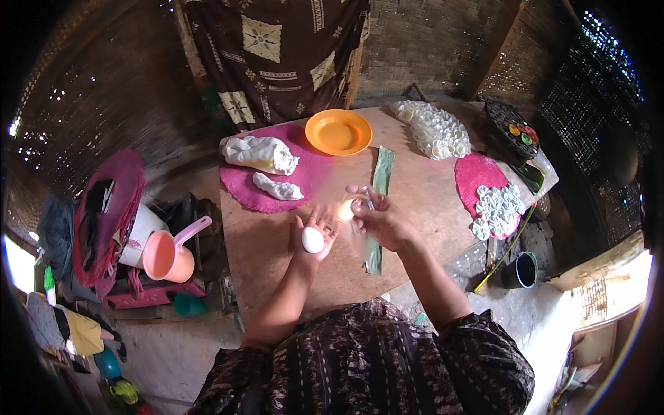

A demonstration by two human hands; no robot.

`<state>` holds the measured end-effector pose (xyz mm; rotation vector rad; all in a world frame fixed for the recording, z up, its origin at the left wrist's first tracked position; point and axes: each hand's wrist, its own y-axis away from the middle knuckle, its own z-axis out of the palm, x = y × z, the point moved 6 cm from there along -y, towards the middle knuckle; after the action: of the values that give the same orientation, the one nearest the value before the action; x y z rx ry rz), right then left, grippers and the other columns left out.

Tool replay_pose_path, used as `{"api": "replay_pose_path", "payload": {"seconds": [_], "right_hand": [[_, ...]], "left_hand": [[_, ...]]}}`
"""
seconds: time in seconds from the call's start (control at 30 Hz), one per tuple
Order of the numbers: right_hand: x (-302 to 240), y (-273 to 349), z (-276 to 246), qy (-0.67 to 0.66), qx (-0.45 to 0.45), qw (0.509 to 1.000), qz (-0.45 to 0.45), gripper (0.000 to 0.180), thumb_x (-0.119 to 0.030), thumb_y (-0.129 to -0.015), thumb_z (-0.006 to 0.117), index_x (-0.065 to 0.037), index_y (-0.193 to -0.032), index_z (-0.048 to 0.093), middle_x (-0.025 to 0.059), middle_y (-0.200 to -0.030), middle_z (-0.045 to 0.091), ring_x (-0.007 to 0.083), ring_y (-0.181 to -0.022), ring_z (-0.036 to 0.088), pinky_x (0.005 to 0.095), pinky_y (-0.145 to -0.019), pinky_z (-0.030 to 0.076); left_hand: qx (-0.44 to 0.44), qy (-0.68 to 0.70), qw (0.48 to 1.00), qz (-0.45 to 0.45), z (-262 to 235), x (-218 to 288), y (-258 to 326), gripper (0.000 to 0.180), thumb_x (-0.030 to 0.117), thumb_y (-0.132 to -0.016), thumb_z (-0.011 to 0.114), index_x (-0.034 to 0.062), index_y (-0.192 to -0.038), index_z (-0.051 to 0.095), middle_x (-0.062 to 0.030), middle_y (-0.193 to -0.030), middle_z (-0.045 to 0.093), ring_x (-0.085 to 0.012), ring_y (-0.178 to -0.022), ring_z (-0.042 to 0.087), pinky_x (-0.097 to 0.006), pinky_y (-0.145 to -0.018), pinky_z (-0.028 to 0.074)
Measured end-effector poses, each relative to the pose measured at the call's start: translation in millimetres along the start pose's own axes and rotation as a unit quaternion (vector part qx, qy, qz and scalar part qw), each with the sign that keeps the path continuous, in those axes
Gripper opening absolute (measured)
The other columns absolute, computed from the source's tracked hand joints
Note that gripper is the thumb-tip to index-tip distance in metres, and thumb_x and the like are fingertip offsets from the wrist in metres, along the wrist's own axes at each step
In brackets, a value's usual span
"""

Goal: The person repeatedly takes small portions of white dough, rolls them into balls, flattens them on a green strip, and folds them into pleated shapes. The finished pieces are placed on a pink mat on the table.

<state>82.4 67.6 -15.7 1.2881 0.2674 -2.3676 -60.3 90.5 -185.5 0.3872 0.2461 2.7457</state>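
Note:
My left hand (322,234), palm up with its fingers spread, carries a smooth white egg-shaped lump (312,241), which looks like dough. Just to its right my right hand (377,220) is raised, fingers curled together around something thin and pale that motion blur hides. Below and behind the right hand a long strip of green leaf (382,176) lies on the wooden tabletop (266,259). At the left of the table two large lumps of white dough, the bigger one (259,153) and the smaller one (278,187), rest on a pink mat (238,190).
An orange plate (339,133) stands at the back. White flower-shaped pieces (432,130) are heaped at the back right; more lie on a pink round mat (474,176). Left of the table is an orange dipper (168,263); a dark bucket (520,270) stands at the right.

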Motion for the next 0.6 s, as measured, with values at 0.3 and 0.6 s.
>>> {"api": "replay_pose_path", "payload": {"seconds": [0.3,0.6], "right_hand": [[56.6,12.8,-12.2,0.417,0.110,0.902,0.012,0.038,-0.029,-0.085,0.076,0.002,-0.105,0.065,0.0033,-0.083,0.063,0.0111,-0.069,0.054,0.0279,-0.058,0.044],[22.6,10.1,-102.0,0.355,0.163,0.920,-0.019,0.043,-0.035,-0.081,0.078,-0.003,-0.104,0.061,0.0099,-0.098,0.067,0.0185,-0.080,0.062,0.0390,-0.067,0.051]], "left_hand": [[0.023,-0.068,0.997,0.034,52.8,-35.2,6.0,0.071,0.059,-0.097,0.042,0.0121,-0.149,0.027,-0.0118,-0.145,0.040,-0.0243,-0.129,0.042,-0.042,-0.103,0.045],[-0.139,-0.684,0.704,0.129,72.6,-71.4,26.3,0.033,0.019,-0.093,0.063,0.0013,-0.120,0.059,-0.0174,-0.113,0.064,-0.0300,-0.105,0.065,-0.040,-0.089,0.053]]}}
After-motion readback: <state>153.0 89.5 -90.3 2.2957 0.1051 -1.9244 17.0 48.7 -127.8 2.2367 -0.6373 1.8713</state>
